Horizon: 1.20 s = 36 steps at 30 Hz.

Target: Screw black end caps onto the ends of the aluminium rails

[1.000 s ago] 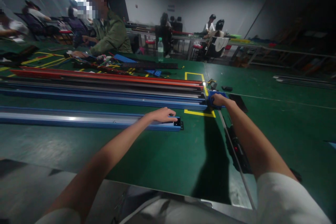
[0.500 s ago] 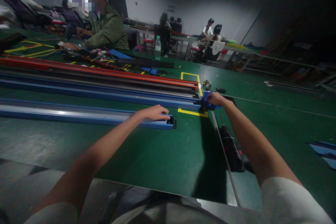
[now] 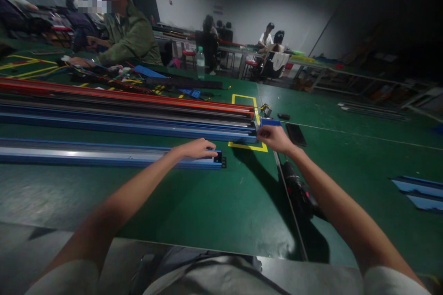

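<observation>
My left hand (image 3: 198,148) lies over the right end of a long blue rail (image 3: 104,153) with a shiny inner channel. Its fingers rest over the far edge and the thumb is near the black end piece (image 3: 218,158). My right hand (image 3: 276,138) has its fingertips pinched together beside the end of another blue rail (image 3: 194,132). Anything between those fingertips is too small or hidden to make out. Just behind the right hand sits a small blue container (image 3: 270,122), partly covered by it.
A cordless drill (image 3: 298,191) lies under my right forearm. Beyond my right hand is a flat black object (image 3: 296,134). Orange rails (image 3: 155,99), wires and a plastic bottle (image 3: 200,63) occupy the far side. A co-worker in a green jacket (image 3: 133,39) sits across the green table (image 3: 207,212).
My right hand has drawn back from the blue container toward me, fingertips pinched, near the rail ends. My left hand stays on the near blue rail. The view has shifted slightly to the right.
</observation>
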### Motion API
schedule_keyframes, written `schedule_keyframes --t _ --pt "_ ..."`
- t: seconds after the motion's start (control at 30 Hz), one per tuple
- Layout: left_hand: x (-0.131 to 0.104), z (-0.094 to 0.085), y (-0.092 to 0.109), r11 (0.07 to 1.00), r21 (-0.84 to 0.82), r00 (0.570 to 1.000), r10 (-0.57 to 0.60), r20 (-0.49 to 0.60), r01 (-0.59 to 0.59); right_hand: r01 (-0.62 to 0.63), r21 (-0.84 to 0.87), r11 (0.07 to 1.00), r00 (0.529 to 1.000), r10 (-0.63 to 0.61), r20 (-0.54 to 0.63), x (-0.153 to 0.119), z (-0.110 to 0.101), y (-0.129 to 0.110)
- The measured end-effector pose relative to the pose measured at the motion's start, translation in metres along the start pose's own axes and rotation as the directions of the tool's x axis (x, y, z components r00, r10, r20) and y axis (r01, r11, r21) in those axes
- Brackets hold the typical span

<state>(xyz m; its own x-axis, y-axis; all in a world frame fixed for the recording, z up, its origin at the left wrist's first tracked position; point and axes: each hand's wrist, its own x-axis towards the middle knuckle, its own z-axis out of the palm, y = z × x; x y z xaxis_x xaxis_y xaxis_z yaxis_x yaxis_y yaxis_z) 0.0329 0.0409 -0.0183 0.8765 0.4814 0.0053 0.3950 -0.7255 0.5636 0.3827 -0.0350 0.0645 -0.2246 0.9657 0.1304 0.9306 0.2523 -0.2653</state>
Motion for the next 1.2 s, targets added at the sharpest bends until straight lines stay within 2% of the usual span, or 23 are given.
schedule_keyframes --t 0.17,0.27,0.4,0.7,1.03,1.2 --pt "0.0 -0.001 0.003 1.0 0.003 1.0 0.003 0.005 -0.003 0.117 0.142 0.983 0.974 -0.141 0.179 -0.016 0.057 -0.044" --pt "-0.003 -0.001 0.008 1.0 0.003 1.0 0.011 0.025 -0.011 0.121 0.178 0.977 0.962 -0.159 0.221 -0.021 0.075 -0.055" --pt "-0.008 0.002 0.015 1.0 0.022 0.999 0.017 0.035 -0.018 0.105 0.195 0.975 0.967 -0.145 0.208 -0.029 0.08 -0.058" --pt "-0.009 0.004 0.017 0.991 0.132 0.999 0.029 -0.033 -0.024 0.044 0.127 0.991 0.989 -0.062 0.137 -0.042 0.085 -0.057" --pt "-0.007 0.001 0.017 0.965 0.26 0.997 0.004 -0.075 0.015 -0.147 0.05 0.988 0.989 0.147 -0.007 -0.048 0.104 -0.065" --pt "-0.004 0.002 0.013 0.956 0.291 0.997 -0.006 -0.072 0.027 -0.19 0.076 0.979 0.98 0.194 -0.048 -0.057 0.107 -0.068"
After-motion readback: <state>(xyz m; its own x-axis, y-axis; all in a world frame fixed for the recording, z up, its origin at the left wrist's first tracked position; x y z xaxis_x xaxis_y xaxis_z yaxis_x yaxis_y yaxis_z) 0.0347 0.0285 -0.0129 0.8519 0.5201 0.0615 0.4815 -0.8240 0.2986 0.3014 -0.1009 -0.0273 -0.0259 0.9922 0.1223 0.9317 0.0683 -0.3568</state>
